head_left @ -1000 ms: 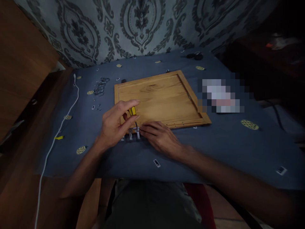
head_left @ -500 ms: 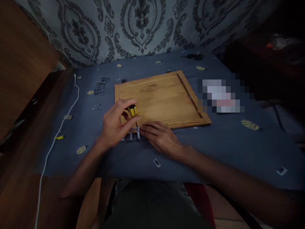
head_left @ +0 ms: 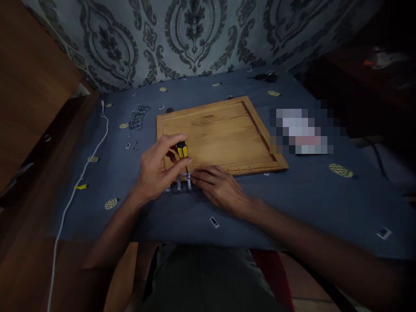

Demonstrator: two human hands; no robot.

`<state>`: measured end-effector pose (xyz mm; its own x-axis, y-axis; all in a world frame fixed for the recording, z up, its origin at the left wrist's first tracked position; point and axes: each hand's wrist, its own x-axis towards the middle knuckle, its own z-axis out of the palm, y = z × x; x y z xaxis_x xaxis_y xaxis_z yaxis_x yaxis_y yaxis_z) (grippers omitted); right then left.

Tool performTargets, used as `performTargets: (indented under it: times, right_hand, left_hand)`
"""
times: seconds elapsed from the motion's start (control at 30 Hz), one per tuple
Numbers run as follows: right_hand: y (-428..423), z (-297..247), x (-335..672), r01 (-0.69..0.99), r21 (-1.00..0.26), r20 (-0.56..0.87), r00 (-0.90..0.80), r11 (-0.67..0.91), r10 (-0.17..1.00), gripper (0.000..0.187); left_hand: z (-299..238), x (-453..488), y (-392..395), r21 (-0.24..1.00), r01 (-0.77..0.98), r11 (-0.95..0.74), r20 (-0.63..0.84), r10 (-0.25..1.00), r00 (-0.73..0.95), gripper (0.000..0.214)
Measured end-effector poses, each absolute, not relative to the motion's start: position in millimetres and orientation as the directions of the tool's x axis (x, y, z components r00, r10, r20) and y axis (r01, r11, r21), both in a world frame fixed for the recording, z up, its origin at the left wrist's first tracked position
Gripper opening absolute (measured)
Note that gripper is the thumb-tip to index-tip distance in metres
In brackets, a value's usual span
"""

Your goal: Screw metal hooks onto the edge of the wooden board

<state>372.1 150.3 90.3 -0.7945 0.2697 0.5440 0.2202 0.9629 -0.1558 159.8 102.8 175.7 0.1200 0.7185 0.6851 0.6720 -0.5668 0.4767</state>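
Observation:
My left hand (head_left: 157, 167) is closed around a small screwdriver (head_left: 183, 151) with a yellow and black handle, thumb and fingertips on its sides. The screwdriver stands nearly upright, its tip on a metal hook (head_left: 189, 182) at the near edge of a framed wooden board (head_left: 224, 134). Beside that hook, more hooks stick out past the same edge towards me. My right hand (head_left: 221, 186) lies low over the edge, fingers pressed together, their tips against the hook by the screwdriver tip. Its thumb is hidden.
Loose metal hooks (head_left: 138, 117) and several small screws (head_left: 134, 146) lie to the left on the dark blue patterned tablecloth (head_left: 156, 221). A white cable (head_left: 71, 197) runs down the left side. A black object (head_left: 266, 77) lies at the back right. A blurred patch (head_left: 302, 132) covers something right of the board.
The screwdriver handle has turned slightly in my left fingers, with its tip still at the hook. My right hand and the board have hardly moved.

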Motion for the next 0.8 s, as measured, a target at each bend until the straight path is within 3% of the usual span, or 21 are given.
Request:
performTargets:
  times: [0.8]
  right_hand:
    - [150.2, 90.4, 372.3, 0.212, -0.148, 0.566, -0.783, 0.966, 0.258, 0.031]
  left_hand:
    - [176.0, 158.2, 101.3, 0.533, 0.635, -0.559, 0.652, 0.75, 0.113, 0.038]
